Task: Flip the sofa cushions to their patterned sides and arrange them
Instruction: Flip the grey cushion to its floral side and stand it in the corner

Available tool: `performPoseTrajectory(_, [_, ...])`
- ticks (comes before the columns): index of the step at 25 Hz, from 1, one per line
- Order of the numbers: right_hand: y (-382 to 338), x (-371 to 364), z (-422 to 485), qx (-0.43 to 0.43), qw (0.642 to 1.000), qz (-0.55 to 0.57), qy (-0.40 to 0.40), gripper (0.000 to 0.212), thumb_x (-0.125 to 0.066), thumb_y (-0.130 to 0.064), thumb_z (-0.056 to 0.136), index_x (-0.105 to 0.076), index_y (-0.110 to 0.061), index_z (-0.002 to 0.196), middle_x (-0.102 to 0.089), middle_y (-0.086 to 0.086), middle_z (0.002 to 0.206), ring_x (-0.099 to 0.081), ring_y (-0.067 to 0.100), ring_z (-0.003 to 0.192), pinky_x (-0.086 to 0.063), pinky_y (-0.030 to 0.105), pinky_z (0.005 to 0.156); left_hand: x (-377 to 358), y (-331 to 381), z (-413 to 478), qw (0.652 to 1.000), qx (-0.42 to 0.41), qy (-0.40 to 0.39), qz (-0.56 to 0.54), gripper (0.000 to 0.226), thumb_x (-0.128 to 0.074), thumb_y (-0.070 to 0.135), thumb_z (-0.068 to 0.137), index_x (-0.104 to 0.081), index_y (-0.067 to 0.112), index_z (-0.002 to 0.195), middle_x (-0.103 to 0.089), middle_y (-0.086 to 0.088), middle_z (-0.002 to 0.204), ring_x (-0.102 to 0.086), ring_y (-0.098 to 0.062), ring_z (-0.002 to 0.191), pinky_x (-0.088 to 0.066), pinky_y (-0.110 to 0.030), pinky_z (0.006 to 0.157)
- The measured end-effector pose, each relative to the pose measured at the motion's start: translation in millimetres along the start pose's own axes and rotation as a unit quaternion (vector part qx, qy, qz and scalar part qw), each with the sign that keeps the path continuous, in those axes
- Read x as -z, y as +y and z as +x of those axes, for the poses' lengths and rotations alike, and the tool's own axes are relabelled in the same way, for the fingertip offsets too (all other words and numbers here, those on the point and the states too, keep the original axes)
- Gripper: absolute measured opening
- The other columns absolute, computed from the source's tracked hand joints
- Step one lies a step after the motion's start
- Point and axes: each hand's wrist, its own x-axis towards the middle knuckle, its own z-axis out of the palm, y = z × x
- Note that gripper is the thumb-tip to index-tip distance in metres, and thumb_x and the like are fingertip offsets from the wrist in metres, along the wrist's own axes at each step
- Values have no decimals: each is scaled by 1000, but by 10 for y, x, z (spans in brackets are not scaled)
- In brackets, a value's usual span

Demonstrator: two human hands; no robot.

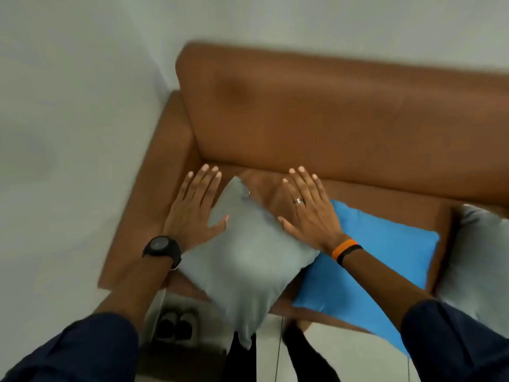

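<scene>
A plain grey cushion lies tilted like a diamond at the left end of the brown sofa, its lower corner hanging past the seat's front edge. My left hand is flat with fingers spread by its upper left edge, thumb touching the fabric. My right hand, with a ring, is spread flat at its upper right edge. To the right, partly under the grey one, lies a plain blue cushion. Another grey cushion shows at the right edge. No patterned side is visible.
The sofa's left armrest stands against a pale wall. A pair of light shoes sits on the floor below the seat's front left corner. My legs in dark trousers stand on the tiled floor in front of the sofa.
</scene>
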Motion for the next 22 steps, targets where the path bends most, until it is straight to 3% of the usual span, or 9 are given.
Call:
performPoseTrajectory(3, [-163,-681,-468,29,996,15,-87,88,-62,-54,94,-33,-6,161,-30,22,170,-23,39,160,-28,61,127,-607,-165,-746,994,5,-105,1,100,-55,61,87,-21,3,161,-26,-16,168,-16,-31,159,-19,-59,127])
performPoseTrajectory(6, [-239,-1202,-976,66,987,9,-147,95,-66,-53,89,-24,-14,165,-25,19,172,-19,37,162,-21,58,128,-1159,-253,-1487,980,-21,-199,10,112,-57,70,81,-7,13,163,-21,-14,170,-6,-29,160,-17,-59,127])
performPoseTrajectory(10, [-281,-1687,-1378,119,977,-30,-175,87,-41,-61,96,-18,-18,167,-21,22,173,-18,40,161,-21,61,126,-1646,-228,-2017,959,-46,-278,12,125,-79,63,69,-10,22,165,-13,-12,172,-8,-33,160,-17,-65,125])
performPoseTrajectory(12, [-305,-1901,-1440,132,976,-37,-170,83,-33,-58,99,-12,-16,168,-13,22,175,-16,43,161,-21,65,126,-1879,-153,-2085,961,-35,-273,29,132,-87,51,61,-11,23,165,-14,-14,172,-10,-35,159,-15,-67,124])
performPoseTrajectory(14, [-310,-2138,-1492,115,981,-43,-151,79,-33,-43,99,-8,-14,168,-8,23,175,-14,44,161,-21,67,124,-2087,-101,-2077,972,-21,-233,26,135,-87,42,58,-5,22,164,-17,-15,170,-13,-37,158,-14,-68,122])
performPoseTrajectory(16, [-271,-2343,-1501,110,985,-56,-118,78,-37,-32,99,-7,-13,168,-5,23,175,-8,44,162,-21,67,124,-2241,-120,-2038,980,-24,-198,24,133,-86,47,59,-8,22,164,-25,-15,167,-20,-37,155,-13,-68,121])
performPoseTrajectory(20, [-228,-2327,-1404,122,986,-70,-86,79,-39,-30,97,-7,-14,168,-12,22,174,-9,41,161,-18,63,125,-2192,-182,-1912,991,-41,-127,13,87,-60,57,78,-36,23,154,-42,-12,156,-30,-32,149,-3,-59,127])
performPoseTrajectory(22, [-218,-2133,-1276,102,990,-57,-78,84,-43,-34,95,-6,-17,168,-23,21,171,-13,38,160,-12,59,128,-2025,-263,-1750,990,-48,-127,-22,86,-67,61,75,-43,24,149,-47,-9,152,-37,-30,145,-5,-57,127])
